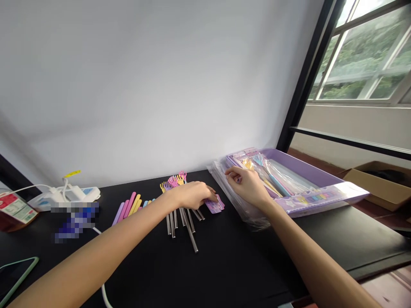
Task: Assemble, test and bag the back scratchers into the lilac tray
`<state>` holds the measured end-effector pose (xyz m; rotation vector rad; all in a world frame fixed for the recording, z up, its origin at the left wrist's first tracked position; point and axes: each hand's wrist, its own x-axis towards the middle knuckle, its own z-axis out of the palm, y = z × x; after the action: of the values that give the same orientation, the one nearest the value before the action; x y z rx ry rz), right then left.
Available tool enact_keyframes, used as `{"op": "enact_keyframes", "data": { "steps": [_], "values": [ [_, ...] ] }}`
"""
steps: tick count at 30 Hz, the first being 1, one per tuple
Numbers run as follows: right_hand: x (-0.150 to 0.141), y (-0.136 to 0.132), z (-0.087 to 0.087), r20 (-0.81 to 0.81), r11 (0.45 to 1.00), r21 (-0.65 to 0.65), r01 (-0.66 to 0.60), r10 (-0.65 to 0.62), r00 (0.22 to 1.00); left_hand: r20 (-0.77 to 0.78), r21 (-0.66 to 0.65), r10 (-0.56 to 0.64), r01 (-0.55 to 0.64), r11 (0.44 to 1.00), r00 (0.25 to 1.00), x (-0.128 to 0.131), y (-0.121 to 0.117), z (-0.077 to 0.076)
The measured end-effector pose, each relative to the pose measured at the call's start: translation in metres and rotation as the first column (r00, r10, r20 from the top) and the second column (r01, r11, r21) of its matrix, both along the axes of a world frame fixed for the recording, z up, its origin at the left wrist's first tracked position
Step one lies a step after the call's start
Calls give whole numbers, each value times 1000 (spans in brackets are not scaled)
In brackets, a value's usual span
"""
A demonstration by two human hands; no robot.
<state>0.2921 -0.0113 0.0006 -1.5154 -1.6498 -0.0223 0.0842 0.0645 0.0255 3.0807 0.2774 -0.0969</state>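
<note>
From the head cam, my desk (231, 265) backs onto the wall (173, 94), with the box (279, 205) out at its right edge; the widest stretch of black top runs in front of the scratchers (193, 240), between my forearms. They're bunched beneath my left hand (192, 195), which reaches down to the cards (213, 207), fingers bent, can't tell if pinching. Right hand (247, 185)'s over the bags (239, 205), fingers curled in, grip unclear.

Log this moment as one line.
left hand: at purple cards | right hand: over clear bags | metal rods: on black table
</note>
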Motion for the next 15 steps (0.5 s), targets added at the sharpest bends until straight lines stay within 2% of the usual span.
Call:
{"op": "enact_keyframes", "data": {
  "steps": [4,6,10,12,15],
  "values": [
    [0,0,0,18,1000,-16,-16,16,1000,-42,69,-20,22,997,999,9,1,12],
    [0,0,-1,24,1000,-13,-13,13,1000,-57,177,-26,35,984,998,16,1,15],
    [-1,0,-1,39,1000,-24,-20,21,999,-106,407,-31,72,910,994,27,-5,15],
    [0,0,-1,50,999,-35,-36,38,998,-119,450,22,34,893,993,28,-10,18],
    [1,-2,-3,68,997,-39,-61,63,996,-92,450,151,-94,888,984,15,-17,29]
  ]
}}
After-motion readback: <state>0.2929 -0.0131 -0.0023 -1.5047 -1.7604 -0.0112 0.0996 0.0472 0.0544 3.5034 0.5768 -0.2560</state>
